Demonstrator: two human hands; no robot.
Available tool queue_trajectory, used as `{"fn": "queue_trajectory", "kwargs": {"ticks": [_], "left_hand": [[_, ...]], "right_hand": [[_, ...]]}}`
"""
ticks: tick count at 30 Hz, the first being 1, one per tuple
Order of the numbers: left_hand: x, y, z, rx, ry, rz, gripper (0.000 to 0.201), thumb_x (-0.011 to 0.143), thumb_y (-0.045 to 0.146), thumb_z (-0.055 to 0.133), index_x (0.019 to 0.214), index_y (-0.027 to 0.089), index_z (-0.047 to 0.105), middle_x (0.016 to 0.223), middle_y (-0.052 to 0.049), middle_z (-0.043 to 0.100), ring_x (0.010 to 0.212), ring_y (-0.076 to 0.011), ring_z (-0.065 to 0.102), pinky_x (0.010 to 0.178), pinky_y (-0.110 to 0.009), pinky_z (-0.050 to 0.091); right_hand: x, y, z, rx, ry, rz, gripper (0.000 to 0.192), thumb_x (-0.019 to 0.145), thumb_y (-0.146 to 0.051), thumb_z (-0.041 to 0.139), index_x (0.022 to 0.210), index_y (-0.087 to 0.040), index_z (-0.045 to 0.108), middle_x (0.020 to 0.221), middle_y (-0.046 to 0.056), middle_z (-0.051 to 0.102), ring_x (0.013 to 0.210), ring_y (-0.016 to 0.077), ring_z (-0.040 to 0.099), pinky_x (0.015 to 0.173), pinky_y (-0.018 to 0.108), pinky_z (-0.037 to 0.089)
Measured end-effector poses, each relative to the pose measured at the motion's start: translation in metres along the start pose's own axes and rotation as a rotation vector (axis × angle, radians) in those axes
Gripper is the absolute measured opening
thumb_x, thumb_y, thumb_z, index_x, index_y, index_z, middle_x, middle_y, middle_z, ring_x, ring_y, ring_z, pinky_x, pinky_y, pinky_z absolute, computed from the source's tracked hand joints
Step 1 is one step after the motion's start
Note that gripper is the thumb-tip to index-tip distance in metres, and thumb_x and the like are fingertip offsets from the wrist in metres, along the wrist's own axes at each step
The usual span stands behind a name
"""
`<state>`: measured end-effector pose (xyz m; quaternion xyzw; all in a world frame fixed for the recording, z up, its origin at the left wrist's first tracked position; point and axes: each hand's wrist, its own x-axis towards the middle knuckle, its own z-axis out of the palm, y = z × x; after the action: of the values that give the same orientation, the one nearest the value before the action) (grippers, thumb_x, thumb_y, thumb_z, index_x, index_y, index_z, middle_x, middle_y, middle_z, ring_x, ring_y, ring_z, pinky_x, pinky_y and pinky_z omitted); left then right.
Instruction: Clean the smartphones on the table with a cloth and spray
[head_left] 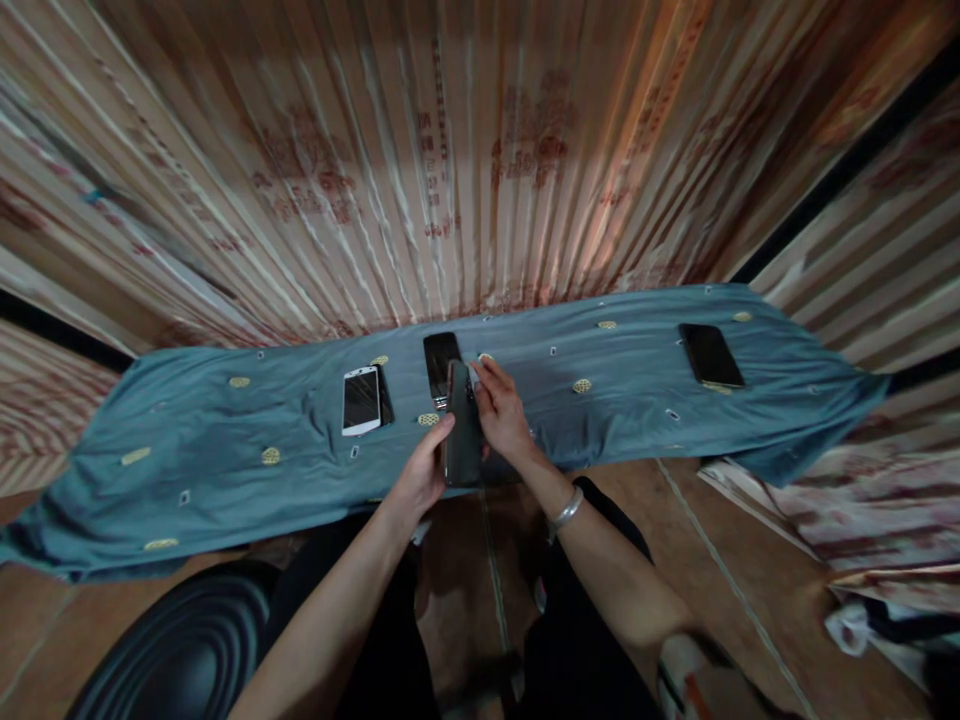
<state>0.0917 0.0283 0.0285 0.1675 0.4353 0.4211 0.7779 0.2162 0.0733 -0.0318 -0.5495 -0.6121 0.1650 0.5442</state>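
My left hand is closed around the lower left side of a dark smartphone, which is tilted up in front of me. At the phone's upper right edge, my right hand is closed with its thumb and fingertips together. Whatever is between those fingertips is too small and dim to make out. Just behind the held phone, a black phone lies on the blue cloth. Left of my hands, a white-framed phone rests on top of a dark phone.
Another black phone lies toward the cloth's right end. Behind the cloth rises a wall of pleated, printed plastic sheeting. A black round ridged object stands on the tiled floor at lower left.
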Motion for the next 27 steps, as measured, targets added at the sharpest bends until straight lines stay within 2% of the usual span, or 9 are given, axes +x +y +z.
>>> {"fn": "queue_trajectory", "kwargs": {"ticks": [9,13,17,22,27], "left_hand": [[0.007,0.008,0.005,-0.073,0.060,0.129,0.021,0.088,0.020,0.052,0.083,0.012,0.071,0.069,-0.006,0.075,0.079,-0.0210,0.074,0.084,-0.033,0.058],[0.009,0.011,0.007,-0.082,0.072,0.129,0.023,0.087,0.021,0.052,0.089,0.011,0.072,0.075,-0.008,0.076,0.085,-0.0217,0.073,0.089,-0.032,0.056],[0.009,0.014,0.007,-0.075,0.064,0.119,0.026,0.087,0.023,0.053,0.098,0.011,0.072,0.078,-0.008,0.077,0.087,-0.0220,0.073,0.087,-0.030,0.056],[0.009,0.016,0.002,-0.078,0.073,0.138,0.025,0.086,0.022,0.055,0.098,0.011,0.073,0.074,-0.007,0.076,0.079,-0.0200,0.073,0.082,-0.027,0.056],[0.011,0.019,-0.003,-0.125,0.099,0.184,0.023,0.088,0.024,0.053,0.089,0.011,0.073,0.065,-0.003,0.073,0.058,-0.0135,0.068,0.071,-0.022,0.055]], "right_hand": [[-0.006,-0.008,-0.004,-0.030,-0.022,-0.020,0.044,0.093,-0.020,0.039,0.134,-0.021,0.057,0.141,0.010,0.052,0.133,0.0227,0.045,0.115,0.045,0.036],[-0.010,-0.015,-0.011,-0.035,-0.046,-0.071,0.046,0.091,-0.016,0.041,0.133,-0.025,0.057,0.142,0.008,0.051,0.131,0.0232,0.046,0.113,0.046,0.038],[-0.014,-0.021,-0.017,-0.047,-0.094,-0.114,0.050,0.087,-0.012,0.042,0.133,-0.022,0.058,0.141,0.010,0.052,0.128,0.0248,0.048,0.111,0.047,0.040],[-0.019,-0.031,-0.019,-0.059,-0.114,-0.162,0.051,0.085,-0.009,0.042,0.132,-0.022,0.058,0.141,0.009,0.052,0.128,0.0244,0.048,0.109,0.048,0.041],[-0.024,-0.044,-0.014,-0.057,-0.108,-0.264,0.047,0.087,-0.009,0.040,0.129,-0.018,0.060,0.138,0.013,0.054,0.126,0.0240,0.049,0.108,0.047,0.042]]}}
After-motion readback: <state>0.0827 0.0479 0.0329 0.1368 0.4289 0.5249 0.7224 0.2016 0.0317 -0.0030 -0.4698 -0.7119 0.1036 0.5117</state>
